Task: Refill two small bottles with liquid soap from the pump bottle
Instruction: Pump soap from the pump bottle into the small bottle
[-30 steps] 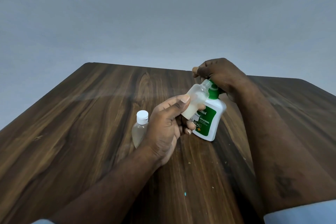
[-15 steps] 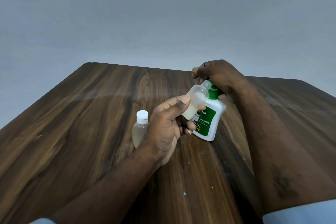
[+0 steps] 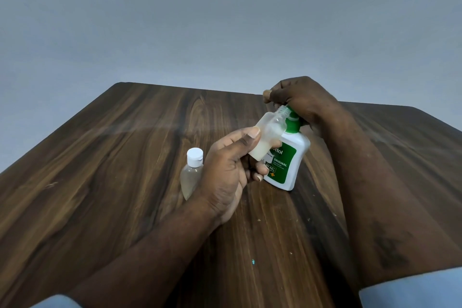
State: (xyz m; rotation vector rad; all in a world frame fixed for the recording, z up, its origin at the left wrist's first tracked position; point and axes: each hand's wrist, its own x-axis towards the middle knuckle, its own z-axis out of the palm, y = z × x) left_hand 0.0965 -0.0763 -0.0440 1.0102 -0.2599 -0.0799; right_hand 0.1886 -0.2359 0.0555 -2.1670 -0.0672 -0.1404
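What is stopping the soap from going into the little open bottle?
Nothing visible. The open bottle in the left hand has no cap, and its mouth is tipped up right by the green top of the pump bottle, under the right hand. The capped bottle stands off to the left, out of the way.

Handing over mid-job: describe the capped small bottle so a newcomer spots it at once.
On the table, look just left of the left hand. The capped bottle sits there; unlike the open bottle that hand holds, it wears a white cap.
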